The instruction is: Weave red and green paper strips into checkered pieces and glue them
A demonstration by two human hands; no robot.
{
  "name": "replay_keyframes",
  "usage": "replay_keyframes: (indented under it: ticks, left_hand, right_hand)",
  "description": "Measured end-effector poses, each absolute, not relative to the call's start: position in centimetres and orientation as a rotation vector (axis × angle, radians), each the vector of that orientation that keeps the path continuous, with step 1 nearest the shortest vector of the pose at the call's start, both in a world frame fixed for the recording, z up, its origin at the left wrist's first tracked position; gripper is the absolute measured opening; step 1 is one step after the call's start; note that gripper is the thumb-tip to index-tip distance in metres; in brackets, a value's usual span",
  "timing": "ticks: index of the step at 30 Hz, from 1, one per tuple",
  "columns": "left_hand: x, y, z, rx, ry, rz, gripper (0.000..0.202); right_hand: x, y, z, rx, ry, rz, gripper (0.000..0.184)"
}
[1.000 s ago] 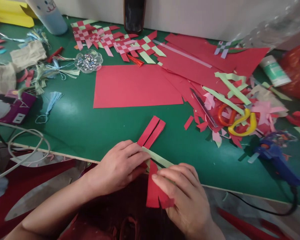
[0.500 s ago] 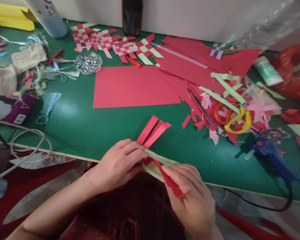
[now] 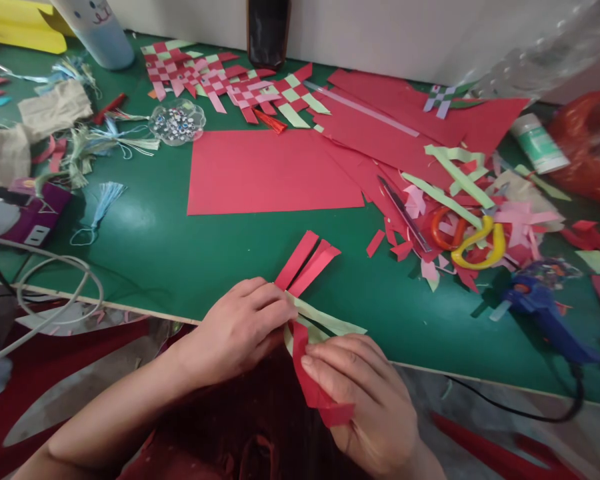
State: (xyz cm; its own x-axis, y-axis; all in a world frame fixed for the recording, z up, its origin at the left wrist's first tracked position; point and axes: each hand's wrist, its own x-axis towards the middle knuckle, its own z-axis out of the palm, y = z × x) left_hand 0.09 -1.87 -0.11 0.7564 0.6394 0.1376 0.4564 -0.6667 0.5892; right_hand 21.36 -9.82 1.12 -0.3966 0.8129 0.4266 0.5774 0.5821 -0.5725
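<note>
At the table's front edge, my left hand [image 3: 253,327] is closed around the crossing of several paper strips, and its fingers hide that crossing. Two red strip ends [image 3: 307,263] stick out beyond it over the green table. Pale green strips [image 3: 333,318] run from under its fingertips toward the right. My right hand [image 3: 373,393] pinches a red paper strip [image 3: 310,377] between thumb and fingers; the strip bends down toward me, its free end by the palm. Both hands are close together, a short gap between them.
A red sheet [image 3: 275,173] lies on the green table [image 3: 220,247]. To the right are paper scraps, scissors [image 3: 485,247], a craft knife [image 3: 404,213] and a blue glue gun [image 3: 545,313]. Woven paper pieces [image 3: 215,80], a dish of beads [image 3: 177,123], tassels [image 3: 103,207] and a phone [image 3: 268,33] stand farther back.
My right hand has drawn slightly left and down, turning the red strip so it now folds toward me. The pale green strip's end has come into view. My left hand keeps its hold.
</note>
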Motion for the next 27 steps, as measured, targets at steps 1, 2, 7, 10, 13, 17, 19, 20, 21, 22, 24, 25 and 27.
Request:
replay_keyframes:
  ticks: [1, 2, 7, 10, 13, 17, 19, 20, 21, 22, 24, 25, 27]
  left_hand:
    - [0.1, -1.9, -0.1, 2.412, 0.823, 0.456, 0.012]
    - [0.1, -1.9, 0.0, 2.405, 0.819, 0.458, 0.012]
    - [0.1, -1.8, 0.2, 2.387, 0.823, 0.474, 0.017]
    - [0.1, -1.8, 0.2, 2.377, 0.821, 0.482, 0.021]
    - [-0.1, -1.9, 0.3, 2.37, 0.804, 0.463, 0.021]
    - [0.0, -1.9, 0.2, 2.365, 0.806, 0.457, 0.016]
    - [0.1, -1.8, 0.2, 2.367, 0.819, 0.479, 0.014]
    - [0.1, -1.8, 0.2, 2.368, 0.822, 0.49, 0.013]
    - [0.2, -1.8, 0.3, 2.368, 0.819, 0.496, 0.013]
    - [0.2, -1.7, 0.3, 2.365, 0.812, 0.501, 0.014]
    - [0.2, -1.7, 0.5, 2.353, 0.789, 0.506, 0.016]
    - [0.1, -1.7, 0.6, 2.347, 0.78, 0.498, 0.018]
    - [0.0, -1.6, 0.5, 2.344, 0.771, 0.46, 0.019]
  right_hand:
    - [21.4, -9.7, 1.2, -1.099, -2.108, 0.442, 0.037]
    - [21.4, -9.6, 1.2, -1.099, -2.088, 0.447, 0.036]
    - [21.5, -9.4, 1.3, -1.231, -1.985, 0.494, 0.035]
    - [21.4, -9.6, 1.0, -1.328, -1.946, 0.505, 0.034]
    - [21.2, -9.7, 0.9, -1.321, -1.916, 0.471, 0.035]
    - [20.8, -9.4, 1.5, -1.306, -1.9, 0.43, 0.035]
    - [20.5, -9.1, 1.9, -1.352, -1.903, 0.457, 0.032]
    - [20.4, -8.9, 2.0, -1.366, -1.901, 0.466, 0.03]
    - [20.2, -8.7, 2.2, -1.369, -1.9, 0.467, 0.027]
    - [19.9, -8.6, 2.3, -1.351, -1.9, 0.455, 0.025]
    - [19.5, -8.3, 2.4, -1.262, -1.925, 0.448, 0.021]
    - [19.2, -8.3, 2.4, -1.211, -1.94, 0.455, 0.021]
    - [19.0, -8.5, 2.4, -1.115, -1.973, 0.494, 0.021]
